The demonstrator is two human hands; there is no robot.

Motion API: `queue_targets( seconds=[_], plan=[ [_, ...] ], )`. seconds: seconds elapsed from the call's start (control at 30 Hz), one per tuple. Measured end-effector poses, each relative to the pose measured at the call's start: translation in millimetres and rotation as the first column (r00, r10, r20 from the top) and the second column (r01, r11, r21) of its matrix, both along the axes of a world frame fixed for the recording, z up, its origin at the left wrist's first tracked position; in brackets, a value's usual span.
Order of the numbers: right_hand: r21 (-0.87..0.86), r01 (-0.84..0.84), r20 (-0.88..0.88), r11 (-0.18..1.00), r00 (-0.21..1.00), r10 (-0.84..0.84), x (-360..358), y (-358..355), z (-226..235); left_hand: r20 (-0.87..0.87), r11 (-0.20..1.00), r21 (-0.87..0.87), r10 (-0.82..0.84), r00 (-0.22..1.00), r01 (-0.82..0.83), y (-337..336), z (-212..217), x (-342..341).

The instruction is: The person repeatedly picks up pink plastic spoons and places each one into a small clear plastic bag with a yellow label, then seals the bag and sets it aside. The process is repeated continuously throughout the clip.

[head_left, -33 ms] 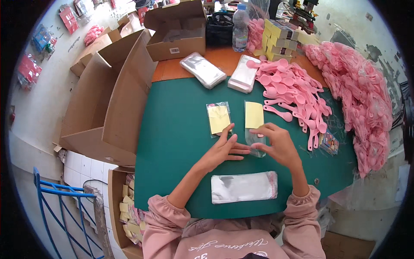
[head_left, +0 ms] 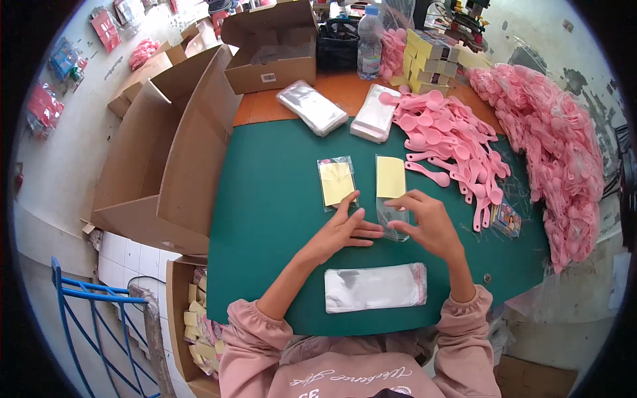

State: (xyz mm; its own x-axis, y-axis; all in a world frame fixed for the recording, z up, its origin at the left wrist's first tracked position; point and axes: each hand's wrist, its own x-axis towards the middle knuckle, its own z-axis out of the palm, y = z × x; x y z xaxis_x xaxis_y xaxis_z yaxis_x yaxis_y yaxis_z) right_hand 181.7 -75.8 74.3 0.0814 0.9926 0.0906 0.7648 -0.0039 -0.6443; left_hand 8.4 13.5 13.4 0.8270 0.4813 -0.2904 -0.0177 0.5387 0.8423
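Note:
My left hand (head_left: 335, 232) lies over the green table top with its fingers spread and nothing in them. Its index fingertip touches the lower edge of a small clear bag with a yellow card (head_left: 337, 184); the other fingertips come close to a second clear plastic bag (head_left: 393, 230). That bag has a yellow card (head_left: 391, 178) in its upper part. Above its lower part is my right hand (head_left: 431, 222), fingers curved, thumb and index finger apart. Whether the right fingertips press on the plastic is hard to see. Nearer me lies a stack of flat clear bags (head_left: 375, 288).
Pink measuring spoons (head_left: 451, 132) are heaped at the right, beside a big bundle of bagged pink spoons (head_left: 544, 146). Two stacks of clear bags (head_left: 312, 108) lie at the back. Yellow card blocks (head_left: 428, 63), a water bottle (head_left: 369, 46) and cardboard boxes (head_left: 199, 146) border the table.
My left hand has shifted very slightly to the left. Otherwise everything looks the same.

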Motion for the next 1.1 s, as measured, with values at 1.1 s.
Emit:
queue_targets(
  seconds=[1.1],
  plan=[
    [-0.016, -0.355, -0.367, 0.935, 0.872, 0.325, 116.5, -48.1, 13.8, -0.166, 0.963, 0.252, 0.135, 0.977, -0.091, -2.8, -11.8, 7.1]
  ],
)
